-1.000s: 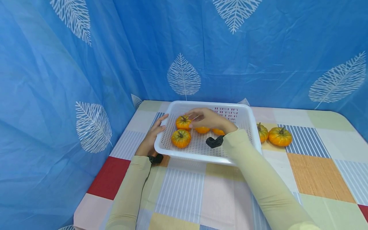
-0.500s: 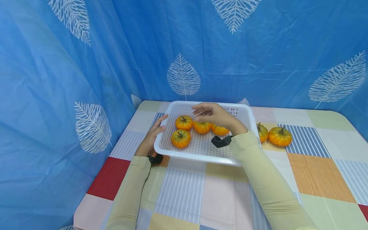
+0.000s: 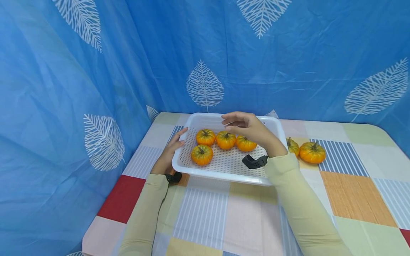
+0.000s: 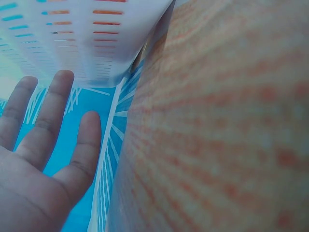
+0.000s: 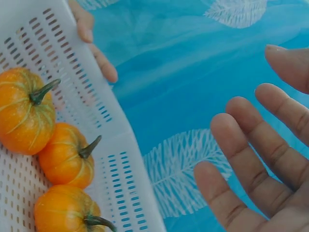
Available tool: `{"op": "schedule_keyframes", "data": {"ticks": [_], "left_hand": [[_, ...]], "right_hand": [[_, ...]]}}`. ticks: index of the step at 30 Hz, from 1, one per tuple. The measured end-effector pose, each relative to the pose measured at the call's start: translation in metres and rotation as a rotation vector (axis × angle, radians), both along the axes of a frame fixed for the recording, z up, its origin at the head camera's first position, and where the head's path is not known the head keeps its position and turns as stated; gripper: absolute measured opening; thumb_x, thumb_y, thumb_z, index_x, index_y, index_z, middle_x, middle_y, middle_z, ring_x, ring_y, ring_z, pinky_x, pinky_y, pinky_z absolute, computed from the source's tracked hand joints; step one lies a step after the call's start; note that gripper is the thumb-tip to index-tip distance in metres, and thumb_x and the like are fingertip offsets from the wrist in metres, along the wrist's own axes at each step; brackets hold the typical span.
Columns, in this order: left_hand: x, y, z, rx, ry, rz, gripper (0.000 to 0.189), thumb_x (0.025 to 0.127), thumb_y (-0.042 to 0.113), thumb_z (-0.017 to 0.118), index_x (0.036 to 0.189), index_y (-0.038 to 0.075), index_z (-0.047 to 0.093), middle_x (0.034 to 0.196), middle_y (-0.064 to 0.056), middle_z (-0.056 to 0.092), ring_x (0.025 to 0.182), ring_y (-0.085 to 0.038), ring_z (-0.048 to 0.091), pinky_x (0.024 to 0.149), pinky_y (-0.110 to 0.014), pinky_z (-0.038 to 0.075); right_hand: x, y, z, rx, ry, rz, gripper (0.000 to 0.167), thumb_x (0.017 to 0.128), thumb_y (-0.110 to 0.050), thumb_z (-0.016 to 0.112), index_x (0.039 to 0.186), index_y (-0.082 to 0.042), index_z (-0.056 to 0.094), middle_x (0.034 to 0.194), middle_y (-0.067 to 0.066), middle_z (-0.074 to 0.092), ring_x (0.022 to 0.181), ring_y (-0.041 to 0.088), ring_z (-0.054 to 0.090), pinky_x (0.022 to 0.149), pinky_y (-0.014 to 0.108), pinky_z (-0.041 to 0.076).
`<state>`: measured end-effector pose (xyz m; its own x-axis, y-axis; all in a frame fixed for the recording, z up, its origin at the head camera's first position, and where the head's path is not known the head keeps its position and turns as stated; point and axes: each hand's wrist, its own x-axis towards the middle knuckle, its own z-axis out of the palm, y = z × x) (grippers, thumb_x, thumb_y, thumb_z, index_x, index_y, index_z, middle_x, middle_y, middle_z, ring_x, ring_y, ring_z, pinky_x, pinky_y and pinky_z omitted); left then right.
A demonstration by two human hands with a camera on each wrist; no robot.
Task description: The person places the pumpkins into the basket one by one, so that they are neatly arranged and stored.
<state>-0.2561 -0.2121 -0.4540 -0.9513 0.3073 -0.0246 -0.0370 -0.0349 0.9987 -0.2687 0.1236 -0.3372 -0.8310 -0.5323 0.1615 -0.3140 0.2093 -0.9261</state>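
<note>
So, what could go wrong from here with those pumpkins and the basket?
The two outside pumpkins sit just right of the white basket; if it slid that way, it might bump them. Nothing visible fastens the four inside pumpkins, so a tilt from the left hand at the basket's left side could set them rolling. And the empty right hand is over the basket, so a low swing might knock one.

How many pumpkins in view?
6: in the basket, one front pumpkin, three in a row behind; two on the table to its right. The right arm may hide more.
</note>
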Motion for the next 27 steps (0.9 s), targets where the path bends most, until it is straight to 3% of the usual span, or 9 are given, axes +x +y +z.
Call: {"op": "schedule_keyframes", "data": {"ticks": [11, 19, 27], "left_hand": [[0.0, 0.001, 0.001, 0.007, 0.009, -0.007, 0.069, 0.109, 0.029, 0.047, 0.173, 0.027, 0.02, 0.179, -0.008, 0.018, 0.15, -0.047, 0.035, 0.111, -0.067, 0.043], [0.002, 0.001, 0.003, -0.004, 0.007, -0.004, 0.069, 0.109, 0.03, 0.046, 0.173, 0.029, 0.02, 0.178, -0.008, 0.019, 0.148, -0.048, 0.038, 0.107, -0.066, 0.047], [0.002, 0.0, 0.002, 0.013, 0.011, -0.013, 0.068, 0.11, 0.029, 0.045, 0.174, 0.028, 0.02, 0.179, -0.008, 0.019, 0.148, -0.048, 0.038, 0.108, -0.065, 0.048]], "right_hand": [[0.02, 0.015, 0.012, -0.017, 0.056, 0.027, 0.045, 0.103, -0.004, 0.068, 0.147, 0.003, 0.062, 0.139, 0.021, 0.068, 0.126, 0.035, 0.065, 0.1, 0.025, 0.056], [0.035, 0.03, 0.02, -0.016, 0.114, 0.04, 0.048, 0.099, 0.002, 0.073, 0.146, 0.004, 0.062, 0.141, 0.021, 0.067, 0.12, 0.018, 0.068, 0.102, 0.024, 0.055], [0.049, 0.049, 0.025, -0.001, 0.189, 0.049, 0.052, 0.096, 0.005, 0.076, 0.146, 0.006, 0.061, 0.14, 0.01, 0.068, 0.122, 0.013, 0.067, 0.103, 0.023, 0.054]]}}
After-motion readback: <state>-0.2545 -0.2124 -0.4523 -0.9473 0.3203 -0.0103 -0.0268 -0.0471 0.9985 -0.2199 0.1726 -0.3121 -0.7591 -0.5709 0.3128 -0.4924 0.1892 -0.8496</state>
